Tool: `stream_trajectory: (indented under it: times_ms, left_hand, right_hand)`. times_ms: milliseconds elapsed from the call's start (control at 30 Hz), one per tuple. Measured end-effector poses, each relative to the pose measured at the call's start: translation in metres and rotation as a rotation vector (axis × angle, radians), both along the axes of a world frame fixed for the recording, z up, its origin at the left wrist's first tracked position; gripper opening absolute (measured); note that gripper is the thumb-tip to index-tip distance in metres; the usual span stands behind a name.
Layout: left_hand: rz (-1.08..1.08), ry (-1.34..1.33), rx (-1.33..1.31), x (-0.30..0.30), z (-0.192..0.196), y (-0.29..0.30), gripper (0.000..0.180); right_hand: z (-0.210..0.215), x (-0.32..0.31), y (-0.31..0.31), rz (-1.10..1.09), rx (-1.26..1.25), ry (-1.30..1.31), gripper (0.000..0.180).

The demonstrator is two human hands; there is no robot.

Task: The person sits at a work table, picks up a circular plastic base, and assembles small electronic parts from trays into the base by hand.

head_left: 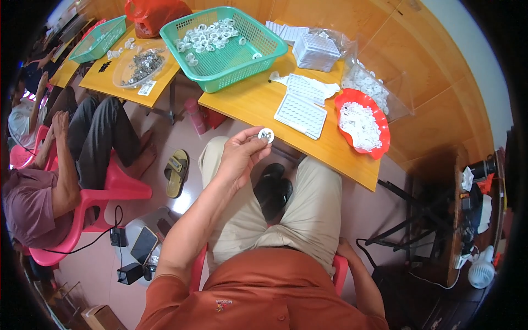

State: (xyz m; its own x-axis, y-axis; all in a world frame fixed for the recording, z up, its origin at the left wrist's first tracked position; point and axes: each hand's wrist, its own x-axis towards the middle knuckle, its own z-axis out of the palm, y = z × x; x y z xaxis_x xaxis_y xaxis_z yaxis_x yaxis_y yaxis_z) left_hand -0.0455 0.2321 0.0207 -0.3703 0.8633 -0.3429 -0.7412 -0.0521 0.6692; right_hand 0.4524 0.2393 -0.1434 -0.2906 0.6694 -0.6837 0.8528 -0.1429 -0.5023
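Observation:
Between the thumb and fingers of my left hand (242, 155) is a small round white plastic part (266, 135), with some metal showing on its face. I hold it up just short of the yellow table's (236, 107) near edge. My right hand (345, 249) hangs low beside my right thigh, by the pink chair (340, 272); its fingers are mostly hidden. On the table past my left hand lie a white tray with rows of small cells (301, 115) and a green basket (214, 81) with many white round parts (206, 37).
A red dish (385, 132) of small white pieces sits at the table's right, near a clear bag of white parts (366, 82) and stacked white trays (315, 52). To the left, a bowl of metal pieces (144, 67) stands on another table. A person (41, 192) sits at left.

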Motion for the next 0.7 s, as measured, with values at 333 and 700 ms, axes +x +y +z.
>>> stream_trajectory:
  times_ms: [333,700]
  left_hand:
    - [0.000,0.008,0.066,0.007,0.012,-0.021,0.034]
    - [-0.019,0.036,0.102,0.018,0.024,-0.037,0.034]
  right_hand:
    - [-0.002,-0.005,0.000,-0.091,0.010,0.068,0.041]
    - [0.013,-0.015,0.002,-0.053,0.030,-0.075,0.040]
